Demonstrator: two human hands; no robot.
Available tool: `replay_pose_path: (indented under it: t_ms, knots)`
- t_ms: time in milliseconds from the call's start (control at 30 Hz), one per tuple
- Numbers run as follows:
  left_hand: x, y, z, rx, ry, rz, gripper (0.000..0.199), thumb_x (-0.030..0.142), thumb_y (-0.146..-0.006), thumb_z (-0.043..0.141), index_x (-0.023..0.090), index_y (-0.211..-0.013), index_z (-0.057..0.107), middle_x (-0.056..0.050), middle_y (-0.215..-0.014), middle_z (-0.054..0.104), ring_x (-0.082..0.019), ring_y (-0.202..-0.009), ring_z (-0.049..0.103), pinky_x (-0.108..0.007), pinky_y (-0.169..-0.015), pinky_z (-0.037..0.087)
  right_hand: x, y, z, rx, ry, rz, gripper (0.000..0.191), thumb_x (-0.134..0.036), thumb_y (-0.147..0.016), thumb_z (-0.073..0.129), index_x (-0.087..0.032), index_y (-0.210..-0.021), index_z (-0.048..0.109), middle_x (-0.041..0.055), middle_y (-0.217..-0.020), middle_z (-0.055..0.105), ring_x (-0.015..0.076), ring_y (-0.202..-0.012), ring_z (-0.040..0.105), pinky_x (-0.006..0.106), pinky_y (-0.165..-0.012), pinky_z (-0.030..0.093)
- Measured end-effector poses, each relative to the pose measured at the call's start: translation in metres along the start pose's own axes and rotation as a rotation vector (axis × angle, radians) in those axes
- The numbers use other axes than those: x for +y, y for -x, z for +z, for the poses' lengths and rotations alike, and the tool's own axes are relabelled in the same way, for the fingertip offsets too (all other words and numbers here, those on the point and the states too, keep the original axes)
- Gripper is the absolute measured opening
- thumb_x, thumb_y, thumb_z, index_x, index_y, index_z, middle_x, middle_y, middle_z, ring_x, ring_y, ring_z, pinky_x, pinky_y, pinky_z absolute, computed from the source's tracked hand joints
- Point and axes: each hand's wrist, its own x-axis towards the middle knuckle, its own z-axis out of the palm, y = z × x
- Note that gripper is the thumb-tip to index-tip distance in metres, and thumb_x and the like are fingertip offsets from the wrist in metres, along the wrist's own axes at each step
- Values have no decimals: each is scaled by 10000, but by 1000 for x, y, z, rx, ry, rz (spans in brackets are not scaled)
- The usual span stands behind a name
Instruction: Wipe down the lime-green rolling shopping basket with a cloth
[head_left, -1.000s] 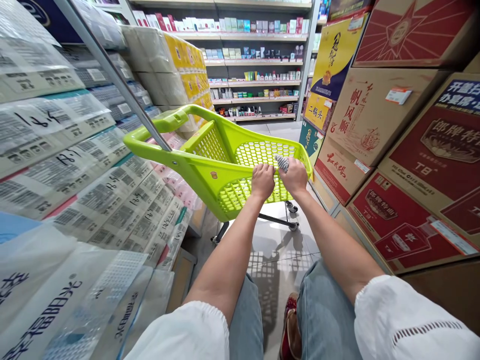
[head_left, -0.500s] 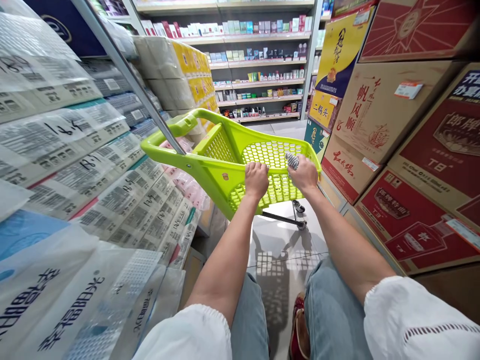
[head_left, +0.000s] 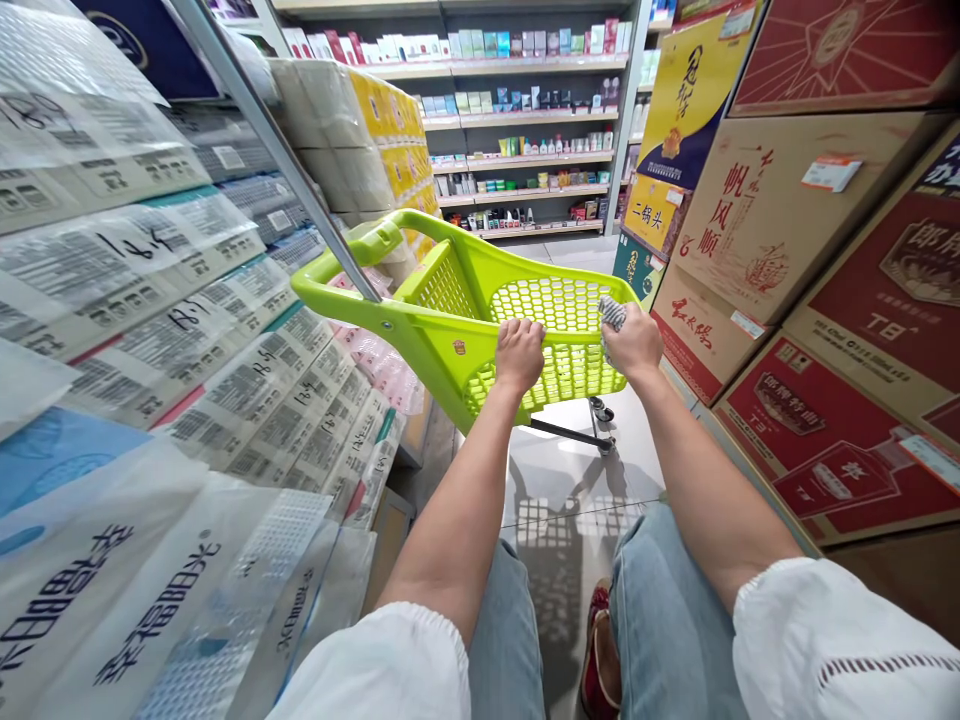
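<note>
Lime-green shopping cart (head_left: 431, 345), standing mid-aisle. Left hand (head_left: 520, 352) is curling closed over near rim; right hand (head_left: 634, 340) is clenching striped cloth (head_left: 611, 313) at rim's right end. Risk: casters (head_left: 604, 446) rolling under hand pressure.

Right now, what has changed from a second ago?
The hands have spread apart: the right hand, with the striped cloth, shifted right toward the end of the green cart, and the left hand shifted left along its rim. Neither lets go: cloth and rim stay held.
</note>
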Motion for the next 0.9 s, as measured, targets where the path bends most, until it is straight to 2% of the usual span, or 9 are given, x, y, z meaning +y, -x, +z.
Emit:
replay_pose_path:
  t_ms: [100,233,300,367,433,533,600,667,900]
  knots:
    - [5,-1,2,6,-5,-22,359,239,-988,265,198,-974,621,-97,-1010,656,-263,-1046,532,-421,-1030,339,-11,5,6,17,-26,4,376,-389,-857,490,-149,-1138,562,162,-1057,648,302,-970,585,406,-826,448]
    - [8,0,2,-10,-4,-35,303,219,-962,319,183,-997,618,-119,-1052,651,-275,-1092,524,-432,-1061,320,-59,22,22,-14,-92,-165,370,-373,-857,499,-167,-1159,557,144,-1093,655,292,-1010,576,382,-868,440]
    - [7,1,0,-27,0,-28,283,192,-945,339,172,-1011,614,-124,-1068,649,-275,-1111,519,-426,-1069,316,-73,26,24,-38,-117,-222,367,-376,-860,496,-176,-1162,553,136,-1108,656,289,-1019,575,370,-870,439]
    - [4,1,-2,-33,0,-15,300,201,-958,320,176,-1016,613,-117,-1058,651,-268,-1107,522,-416,-1066,318,-70,24,20,-72,-122,-251,357,-371,-856,501,-181,-1153,558,129,-1107,661,283,-1012,582,357,-851,444]
    - [2,2,-4,-26,-3,-2,342,244,-987,277,189,-1018,613,-103,-1040,654,-257,-1087,529,-408,-1059,323,-55,17,12,-99,-91,-221,344,-367,-844,517,-180,-1127,572,128,-1081,669,281,-982,596,352,-823,449]
    - [1,1,-4,-16,2,0,382,282,-1004,244,198,-1015,616,-94,-1030,655,-250,-1069,532,-405,-1049,327,-27,7,2,-90,-10,-66,344,-384,-836,535,-173,-1104,581,138,-1047,672,289,-936,611,369,-794,454]
    - [3,0,-3,-17,15,-13,376,273,-1001,250,198,-996,618,-96,-1025,654,-253,-1066,531,-413,-1048,326,-19,5,-1,-56,15,5,363,-390,-843,534,-162,-1122,570,152,-1059,664,295,-954,607,385,-810,451]
    - [6,-1,-1,-14,29,-30,358,258,-994,265,197,-978,617,-103,-1026,652,-262,-1073,530,-428,-1051,323,-25,8,3,-31,12,13,365,-377,-850,525,-150,-1134,560,164,-1076,656,296,-980,598,391,-832,447]
    - [8,1,-5,-48,31,-12,272,199,-953,341,189,-994,609,-115,-1068,652,-270,-1114,529,-427,-1067,330,-77,29,18,-43,-98,-170,356,-380,-863,507,-168,-1145,558,136,-1086,664,287,-1004,587,350,-831,443]
